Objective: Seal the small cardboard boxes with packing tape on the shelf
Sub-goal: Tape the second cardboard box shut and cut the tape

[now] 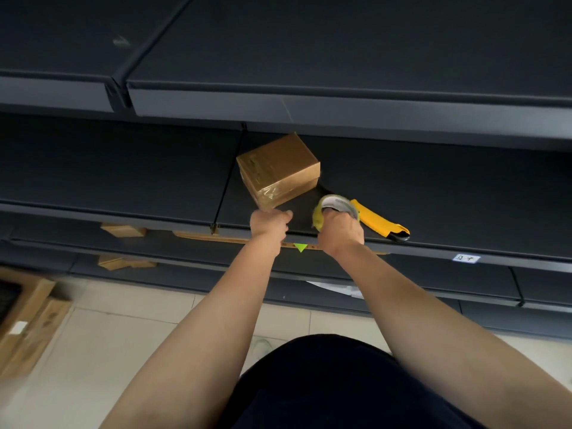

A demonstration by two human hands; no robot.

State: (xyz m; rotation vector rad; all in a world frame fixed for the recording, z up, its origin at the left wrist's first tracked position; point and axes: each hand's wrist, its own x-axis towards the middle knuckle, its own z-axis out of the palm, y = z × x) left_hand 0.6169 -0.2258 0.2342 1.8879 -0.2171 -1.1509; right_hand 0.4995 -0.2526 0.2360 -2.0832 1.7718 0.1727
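Dark top [340, 388] of the person fills the bottom edge, both bare forearms reaching fwd from it to the shelf [448, 196].

L hand [270, 226]: fingers [286, 215] curled tight together, pinching the near low corner of the small cardboard box [278, 168]. Box sits on the shelf directly beyond those fingers, tilted, one corner twd them. It is brown w/ glossy clear tape over its near-left face and corner. Whether a tape end is also under the fingers: can't tell, knuckles hide it.

R hand [340, 232]: fingers curled through the core of the tape roll [335, 205], gripping it, fingertips hidden inside. Roll is just right of the L fingers, apart from them, and just below-right of the box. Can't tell if a strip runs from roll to box.

Yellow utility knife [379, 221] lies flat on the shelf just right of the R fingers, close beside the roll, its black end at the shelf's front edge.

Below the L fingers, on the next shelf down: flat cardboard sheet [198, 236] w/ a green triangle mark [300, 247] btw the two wrists, plus cardboard pieces [123, 230] well left. White label [465, 258] on the shelf front, well right of the R fingers. Upper shelf [309, 57] hangs above the box. Cartons [28, 320] stand on the tiled floor [130, 329], far lower-left of the L fingers.
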